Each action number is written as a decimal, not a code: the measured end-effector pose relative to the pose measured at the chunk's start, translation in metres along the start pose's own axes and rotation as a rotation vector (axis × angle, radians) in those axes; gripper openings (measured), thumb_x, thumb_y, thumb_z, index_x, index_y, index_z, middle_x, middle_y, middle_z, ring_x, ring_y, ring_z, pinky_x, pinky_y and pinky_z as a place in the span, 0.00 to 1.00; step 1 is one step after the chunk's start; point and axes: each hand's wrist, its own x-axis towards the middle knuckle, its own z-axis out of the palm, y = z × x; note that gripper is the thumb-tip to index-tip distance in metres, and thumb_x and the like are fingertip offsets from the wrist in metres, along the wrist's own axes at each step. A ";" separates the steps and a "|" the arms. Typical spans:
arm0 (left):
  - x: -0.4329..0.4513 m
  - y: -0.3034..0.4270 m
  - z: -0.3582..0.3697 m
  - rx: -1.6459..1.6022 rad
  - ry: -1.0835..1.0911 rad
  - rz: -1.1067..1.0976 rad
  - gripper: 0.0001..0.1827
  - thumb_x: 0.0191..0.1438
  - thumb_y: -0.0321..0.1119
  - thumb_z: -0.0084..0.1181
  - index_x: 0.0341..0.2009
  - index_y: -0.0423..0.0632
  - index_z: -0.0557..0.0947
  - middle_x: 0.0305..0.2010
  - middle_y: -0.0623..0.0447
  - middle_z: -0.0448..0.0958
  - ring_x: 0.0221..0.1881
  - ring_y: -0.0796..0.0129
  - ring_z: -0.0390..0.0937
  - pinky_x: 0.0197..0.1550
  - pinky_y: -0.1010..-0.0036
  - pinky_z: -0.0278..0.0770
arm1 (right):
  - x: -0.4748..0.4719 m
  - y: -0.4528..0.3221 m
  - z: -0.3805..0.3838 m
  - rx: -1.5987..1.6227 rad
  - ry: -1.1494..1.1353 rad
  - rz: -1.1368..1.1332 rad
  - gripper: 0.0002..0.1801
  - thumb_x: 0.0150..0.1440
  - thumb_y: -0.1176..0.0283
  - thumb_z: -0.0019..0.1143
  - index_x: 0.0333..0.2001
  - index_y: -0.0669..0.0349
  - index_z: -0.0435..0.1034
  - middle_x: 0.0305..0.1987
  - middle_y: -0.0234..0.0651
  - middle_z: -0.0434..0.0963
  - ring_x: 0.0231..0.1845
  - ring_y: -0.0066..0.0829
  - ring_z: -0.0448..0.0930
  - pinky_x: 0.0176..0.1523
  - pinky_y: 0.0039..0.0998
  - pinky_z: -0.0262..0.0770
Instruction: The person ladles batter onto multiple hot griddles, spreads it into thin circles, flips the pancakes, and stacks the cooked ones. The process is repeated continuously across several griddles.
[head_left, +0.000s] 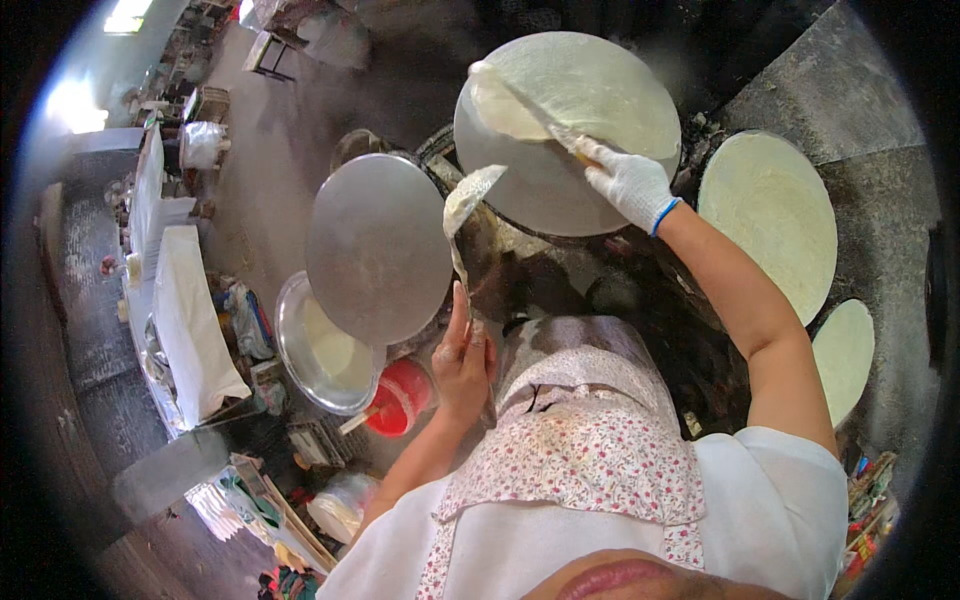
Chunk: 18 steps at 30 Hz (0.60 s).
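Observation:
My left hand (463, 367) grips the handle of a batter-coated ladle (471, 196), its bowl raised near the edge of a round griddle (544, 184). My right hand (634, 187), in a white knit glove with a blue cuff, holds a long, thin spreader (538, 112) across that griddle. Pale batter (600, 82) covers the far part of the plate, while the near part shows grey metal. Left of the ladle is a second round grey plate (379, 247) with no batter on it. It partly hides a metal basin (287, 360) holding pale batter.
A red bucket (409, 394) with a stick in it stands beside the basin. To the right are a large round plate (776, 225) with a pale layer and a smaller pale round (846, 360). A white-covered table (184, 322) lies farther left. Haze hangs over the floor.

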 end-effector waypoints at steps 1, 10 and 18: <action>-0.003 -0.001 0.000 -0.006 0.003 0.008 0.35 0.71 0.23 0.46 0.80 0.54 0.56 0.23 0.62 0.68 0.20 0.82 0.59 0.22 0.83 0.62 | -0.003 -0.010 -0.013 0.055 -0.132 0.027 0.25 0.68 0.50 0.50 0.66 0.40 0.73 0.41 0.48 0.86 0.41 0.51 0.86 0.45 0.44 0.82; 0.005 -0.001 -0.002 -0.020 0.025 -0.086 0.34 0.72 0.23 0.46 0.80 0.54 0.58 0.22 0.63 0.67 0.20 0.83 0.59 0.21 0.83 0.62 | 0.012 0.015 -0.021 0.349 -0.061 0.128 0.27 0.68 0.56 0.52 0.68 0.48 0.71 0.57 0.47 0.83 0.55 0.49 0.84 0.59 0.35 0.78; 0.050 -0.028 -0.033 0.218 0.061 -0.022 0.35 0.68 0.20 0.46 0.78 0.54 0.63 0.26 0.68 0.67 0.25 0.83 0.61 0.27 0.82 0.67 | 0.023 0.054 -0.027 0.770 -0.044 0.105 0.25 0.66 0.60 0.61 0.63 0.59 0.77 0.60 0.40 0.84 0.59 0.29 0.83 0.63 0.27 0.75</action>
